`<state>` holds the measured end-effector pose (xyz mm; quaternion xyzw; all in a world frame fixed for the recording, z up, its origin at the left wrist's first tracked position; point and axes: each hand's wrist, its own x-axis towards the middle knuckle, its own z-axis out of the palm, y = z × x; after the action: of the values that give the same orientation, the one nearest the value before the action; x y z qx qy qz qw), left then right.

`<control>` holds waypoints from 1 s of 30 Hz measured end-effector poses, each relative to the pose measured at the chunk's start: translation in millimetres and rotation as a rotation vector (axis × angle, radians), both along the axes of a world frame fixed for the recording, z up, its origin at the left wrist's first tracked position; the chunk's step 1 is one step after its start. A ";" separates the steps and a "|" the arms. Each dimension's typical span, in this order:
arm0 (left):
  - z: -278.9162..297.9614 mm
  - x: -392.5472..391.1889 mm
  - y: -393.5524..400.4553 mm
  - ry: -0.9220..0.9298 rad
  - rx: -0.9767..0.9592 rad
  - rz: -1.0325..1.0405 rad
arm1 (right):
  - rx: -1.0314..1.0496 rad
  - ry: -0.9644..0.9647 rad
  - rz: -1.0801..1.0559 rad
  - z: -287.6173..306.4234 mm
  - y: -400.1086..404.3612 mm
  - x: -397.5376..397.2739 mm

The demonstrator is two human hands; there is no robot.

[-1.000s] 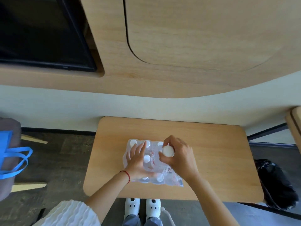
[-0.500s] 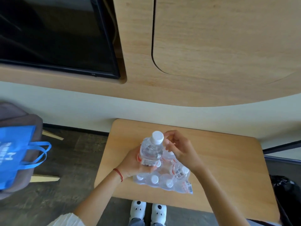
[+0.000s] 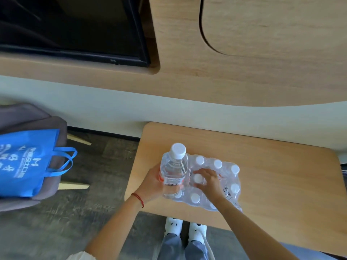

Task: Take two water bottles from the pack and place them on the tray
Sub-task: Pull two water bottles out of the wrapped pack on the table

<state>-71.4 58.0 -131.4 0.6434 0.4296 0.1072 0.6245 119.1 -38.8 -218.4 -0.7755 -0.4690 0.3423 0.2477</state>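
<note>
On the rounded light-wood table (image 3: 272, 184) sat the clear shrink-wrapped pack of white-capped bottles (image 3: 223, 186), torn open; no tray was in view. First clear plastic water bottle (image 3: 173, 171) was out, held upright at the pack's left edge with the left hand (image 3: 155, 184) wrapped around its lower body. Right hand (image 3: 208, 182) had fingers curled on the cap of a second bottle (image 3: 198, 178) inside the wrap, so step two looked underway: next move likely needs a straight upward pull clear of the film.

The bottle (image 3: 173, 170) is clear with a white cap and a white-and-orange label; the pack (image 3: 216, 182) shows white caps through clear wrap. The table (image 3: 281, 175) is pale wood grain. At far left, a bright blue bag (image 3: 28, 162) carries white print on a grey seat (image 3: 11, 113).
</note>
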 end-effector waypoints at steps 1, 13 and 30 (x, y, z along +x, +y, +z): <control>-0.4 0.7 -0.7 0.001 -0.001 0.001 | 0.017 0.011 -0.006 1.0 -0.9 0.2; 52.0 18.8 -5.1 -0.071 0.055 -0.031 | 0.164 0.228 -0.161 126.8 -31.4 31.7; 179.8 147.0 -65.3 -0.255 0.160 -0.516 | 0.732 0.046 -0.789 338.2 -148.7 65.2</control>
<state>75.6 -7.3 48.4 0.7598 0.1600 0.0583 0.6274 184.3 -187.5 119.7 -0.7481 -0.2253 0.0543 0.6218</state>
